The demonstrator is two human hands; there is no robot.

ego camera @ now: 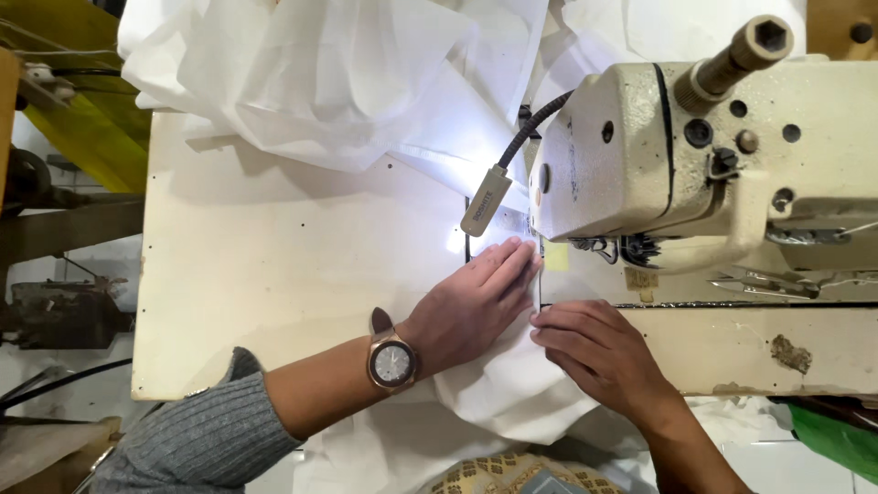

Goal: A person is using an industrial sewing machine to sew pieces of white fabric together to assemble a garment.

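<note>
Both hands (pixel 540 320) press white fabric (pixel 512 384) flat on cream sewing table (pixel 274 265).

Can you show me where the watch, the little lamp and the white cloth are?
watch (pixel 393 362): head view, on its round dial.
little lamp (pixel 485 202): head view, on its flat head.
white cloth (pixel 508 389): head view, on the fold between the hands.

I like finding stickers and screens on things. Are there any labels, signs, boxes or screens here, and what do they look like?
Lamp head: small grey oblong on a bendy black neck, left of the sewing machine, with tiny print on top.
Yellow sticker: small pale square under the machine's head, by the left hand.
Wristwatch: round pale dial, rose-gold rim, on the left wrist.
No boxes, signs or screens.
</note>
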